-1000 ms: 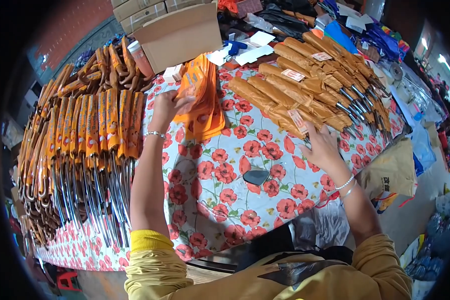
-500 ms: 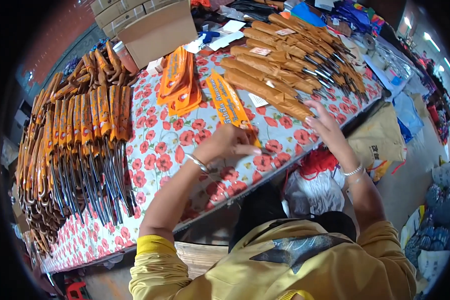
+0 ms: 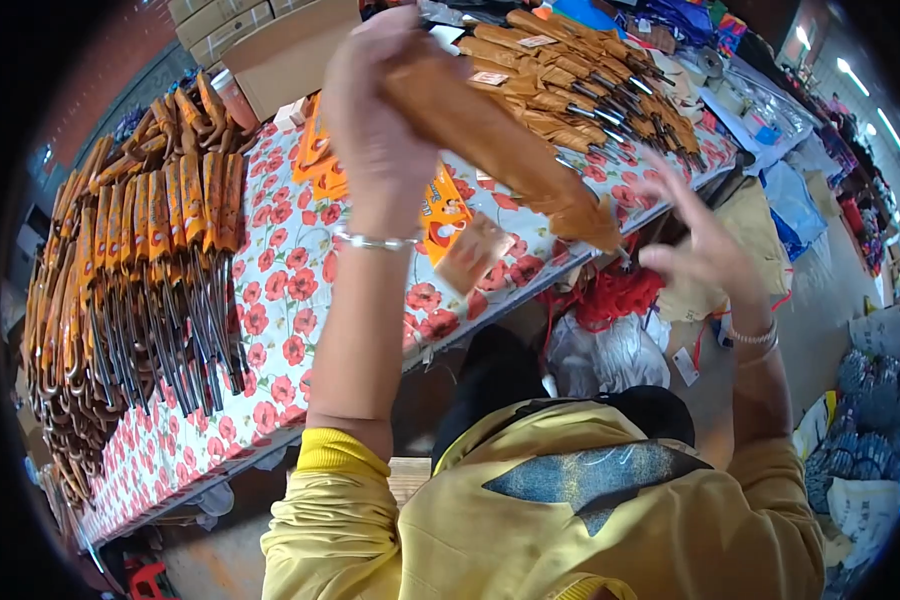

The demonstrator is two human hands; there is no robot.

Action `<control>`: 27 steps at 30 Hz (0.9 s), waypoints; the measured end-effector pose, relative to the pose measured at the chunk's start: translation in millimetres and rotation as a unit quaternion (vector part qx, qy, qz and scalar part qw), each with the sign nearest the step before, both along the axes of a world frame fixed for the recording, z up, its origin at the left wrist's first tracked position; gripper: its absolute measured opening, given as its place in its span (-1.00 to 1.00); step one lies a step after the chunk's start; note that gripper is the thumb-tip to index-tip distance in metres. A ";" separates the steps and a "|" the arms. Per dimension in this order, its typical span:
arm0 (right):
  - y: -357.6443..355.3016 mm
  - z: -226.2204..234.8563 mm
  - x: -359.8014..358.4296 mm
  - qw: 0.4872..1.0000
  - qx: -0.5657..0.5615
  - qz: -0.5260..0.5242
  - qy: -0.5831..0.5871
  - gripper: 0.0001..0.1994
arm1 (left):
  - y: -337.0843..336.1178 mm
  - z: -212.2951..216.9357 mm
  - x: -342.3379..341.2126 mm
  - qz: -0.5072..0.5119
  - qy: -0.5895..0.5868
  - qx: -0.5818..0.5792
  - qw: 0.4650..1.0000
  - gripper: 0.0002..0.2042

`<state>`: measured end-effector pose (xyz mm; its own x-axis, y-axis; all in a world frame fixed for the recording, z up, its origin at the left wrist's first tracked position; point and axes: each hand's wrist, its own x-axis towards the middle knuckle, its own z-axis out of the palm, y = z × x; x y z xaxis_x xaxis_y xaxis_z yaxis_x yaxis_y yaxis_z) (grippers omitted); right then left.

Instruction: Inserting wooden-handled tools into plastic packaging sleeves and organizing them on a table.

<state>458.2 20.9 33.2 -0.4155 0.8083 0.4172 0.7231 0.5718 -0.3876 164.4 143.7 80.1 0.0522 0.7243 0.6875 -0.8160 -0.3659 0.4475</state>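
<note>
Raised over the table, my left hand point(image 3: 375, 130) is closed round the upper end of a folded brown umbrella point(image 3: 500, 145), slightly smeared by motion. The umbrella slants down to the right, and a pale card tag point(image 3: 475, 252) dangles below it. My right hand point(image 3: 705, 240) is just right of the umbrella's lower end, fingers spread and holding nothing. Beneath the umbrella lies a printed orange sleeve point(image 3: 448, 212), partly covered. More orange sleeves point(image 3: 315, 150) are stacked behind my left wrist.
Sleeved umbrellas point(image 3: 160, 215) with bare metal shafts are heaped at the table's left. More folded brown umbrellas point(image 3: 580, 85) lie at the far right. A cardboard box point(image 3: 285, 60) stands at the back. White and red bags point(image 3: 610, 350) sit below the table's front edge.
My left hand has come up from the table, now with a brown umbrella in it. My right hand has shifted right and down, away from the pile. The whole view has shifted slightly.
</note>
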 end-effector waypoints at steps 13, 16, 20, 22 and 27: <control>16.9 52.6 -94.2 0.875 -0.398 0.011 0.276 -0.61 | -65.3 11.3 52.3 -0.151 0.122 0.072 0.978 -0.77; 46.3 35.0 -97.3 0.950 -0.184 0.006 0.254 -0.67 | -55.6 3.4 72.6 -0.001 0.088 0.039 0.995 -0.75; 0.4 53.4 -98.5 0.870 -0.345 0.003 0.351 -0.71 | -52.1 3.0 43.2 -0.152 0.141 0.080 0.975 -0.80; -7.1 52.2 -97.8 0.785 -0.472 -0.007 0.401 -0.71 | -54.9 -1.2 44.5 -0.273 0.172 0.103 0.941 -0.82; 48.4 -1.7 -98.0 0.929 -0.267 -0.054 0.251 -0.72 | -45.1 -29.2 80.7 0.029 0.121 -0.020 0.992 -0.79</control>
<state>360.1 69.2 31.5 -0.1805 0.9814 0.0645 0.4165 0.1357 -0.8989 245.1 98.6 50.9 0.1689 0.7570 0.6312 -0.6612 -0.3878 0.6422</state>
